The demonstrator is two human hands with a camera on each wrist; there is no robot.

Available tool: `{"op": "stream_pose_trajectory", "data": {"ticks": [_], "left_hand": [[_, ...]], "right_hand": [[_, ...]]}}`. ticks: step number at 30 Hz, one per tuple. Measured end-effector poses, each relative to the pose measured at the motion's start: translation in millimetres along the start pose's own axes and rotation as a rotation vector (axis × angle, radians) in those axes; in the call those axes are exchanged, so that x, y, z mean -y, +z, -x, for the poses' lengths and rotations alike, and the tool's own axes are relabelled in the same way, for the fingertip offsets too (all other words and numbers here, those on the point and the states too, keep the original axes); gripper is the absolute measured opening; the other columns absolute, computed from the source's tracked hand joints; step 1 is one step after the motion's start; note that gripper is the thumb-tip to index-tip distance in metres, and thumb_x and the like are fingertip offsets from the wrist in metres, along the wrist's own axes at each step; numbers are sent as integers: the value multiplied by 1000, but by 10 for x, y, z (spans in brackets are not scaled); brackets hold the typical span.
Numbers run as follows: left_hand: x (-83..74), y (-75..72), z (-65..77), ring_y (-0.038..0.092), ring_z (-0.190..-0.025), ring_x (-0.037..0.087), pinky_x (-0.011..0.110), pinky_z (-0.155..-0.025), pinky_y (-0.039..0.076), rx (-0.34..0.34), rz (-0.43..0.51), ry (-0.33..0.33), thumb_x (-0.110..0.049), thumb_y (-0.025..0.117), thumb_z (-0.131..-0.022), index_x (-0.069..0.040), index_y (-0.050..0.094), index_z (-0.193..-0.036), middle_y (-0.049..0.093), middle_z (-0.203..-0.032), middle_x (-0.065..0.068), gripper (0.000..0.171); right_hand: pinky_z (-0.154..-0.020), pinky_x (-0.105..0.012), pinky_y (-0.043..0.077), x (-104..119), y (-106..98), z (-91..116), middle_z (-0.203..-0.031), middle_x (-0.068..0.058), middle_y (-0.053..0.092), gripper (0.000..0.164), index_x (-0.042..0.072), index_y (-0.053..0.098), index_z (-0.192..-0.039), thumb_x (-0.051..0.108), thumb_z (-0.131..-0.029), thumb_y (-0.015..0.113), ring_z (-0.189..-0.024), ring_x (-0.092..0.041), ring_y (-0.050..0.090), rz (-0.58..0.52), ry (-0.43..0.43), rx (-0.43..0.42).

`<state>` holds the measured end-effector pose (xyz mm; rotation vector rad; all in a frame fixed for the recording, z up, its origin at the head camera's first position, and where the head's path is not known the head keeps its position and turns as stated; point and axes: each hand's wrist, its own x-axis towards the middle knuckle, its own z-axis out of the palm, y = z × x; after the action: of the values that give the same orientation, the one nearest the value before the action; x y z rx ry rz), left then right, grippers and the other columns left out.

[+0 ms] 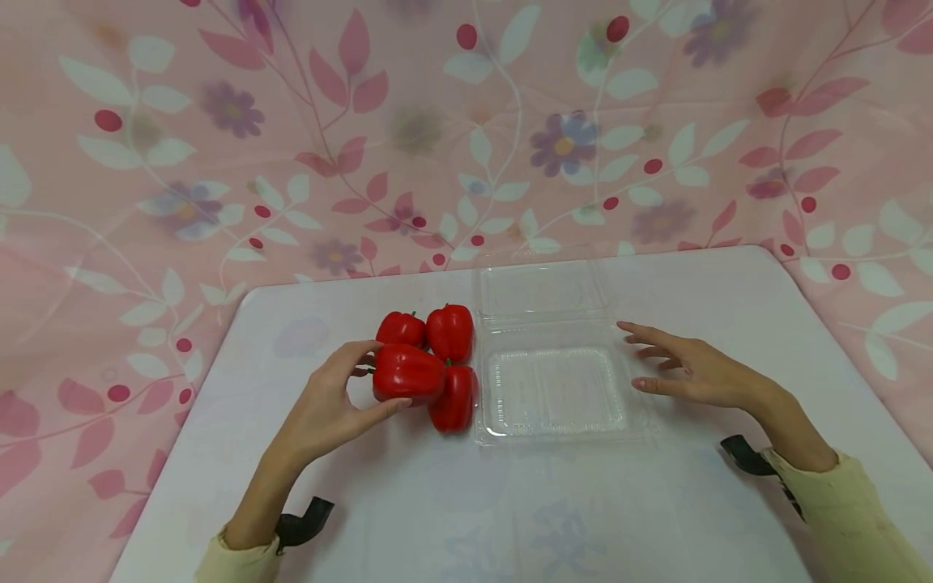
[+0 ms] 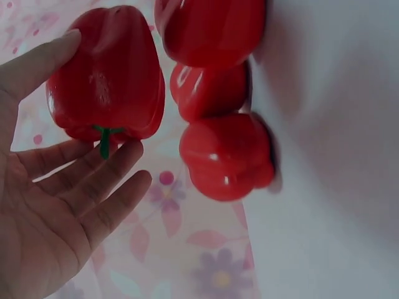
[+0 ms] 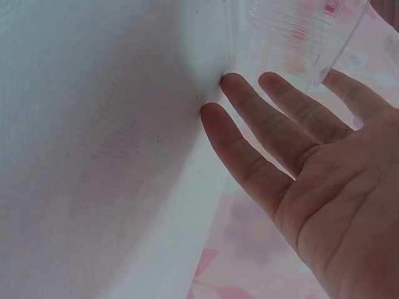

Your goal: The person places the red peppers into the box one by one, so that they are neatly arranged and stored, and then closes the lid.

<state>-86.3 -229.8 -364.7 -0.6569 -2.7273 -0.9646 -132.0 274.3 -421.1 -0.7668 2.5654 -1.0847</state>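
Left hand (image 1: pixel 324 411) holds a pepper (image 1: pixel 408 374) above white table (image 1: pixel 408 502), floral cloth (image 1: pixel 437 121) behind.

Head camera high, facing forward-down across table (image 1: pixel 408 510), left-wrist view close, rolled sideways, sharing left hand (image 2: pixel 50 218) and red peppers (image 2: pixel 227 156) with head, right-wrist likewise, sharing right hand (image 3: pixel 330 174), clear container (image 3: pixel 290 25)

No text or number can be read; the pale marks (image 1: pixel 561 534) on the table (image 1: pixel 394 502), at the near side, are perhaps only pattern.
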Motion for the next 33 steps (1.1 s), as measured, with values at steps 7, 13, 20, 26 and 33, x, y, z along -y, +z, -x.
{"op": "stream_pose_trajectory", "data": {"ticks": [7, 13, 20, 26, 33], "left_hand": [[-104, 130, -90, 58, -105, 16, 38, -82, 56, -63, 0, 4, -30, 90, -71, -9, 53, -132, 58, -122, 2, 75], [-164, 250, -145, 59, -104, 15, 41, -82, 57, -136, 59, 27, -28, 90, -71, -8, 52, -133, 58, -124, 1, 74], [-261, 392, -189, 57, -105, 14, 39, -79, 56, -149, 85, 11, -34, 89, -71, -12, 52, -134, 56, -126, -1, 76], [-339, 500, -219, 59, -104, 15, 40, -81, 57, -147, 112, -10, -35, 90, -70, -12, 53, -131, 57, -123, 0, 74], [-420, 600, -250, 59, -106, 14, 37, -85, 56, -151, 102, 27, -35, 89, -71, -10, 53, -130, 59, -121, 0, 74]], "right_hand": [[-95, -54, 48, 4, -3, -4, -147, -14, 46, 80, 21, 28, -156, 30, -90, 72, -124, -33, 55, -1, -5, 0], [-95, -54, 48, 9, -8, -4, -147, -14, 46, 79, 28, 27, -156, 30, -91, 72, -124, -33, 55, -6, -4, 2], [-95, -54, 48, 12, -12, -2, -147, -12, 46, 79, 32, 26, -156, 33, -91, 72, -124, -32, 55, -3, 7, 2], [-95, -54, 48, 14, -9, -8, -147, -13, 46, 79, 32, 27, -155, 33, -91, 72, -125, -32, 55, -2, 13, 2], [-95, -55, 47, 9, 1, -8, -148, -13, 45, 79, 30, 26, -156, 33, -91, 72, -125, -32, 54, 0, 24, 3]]}}
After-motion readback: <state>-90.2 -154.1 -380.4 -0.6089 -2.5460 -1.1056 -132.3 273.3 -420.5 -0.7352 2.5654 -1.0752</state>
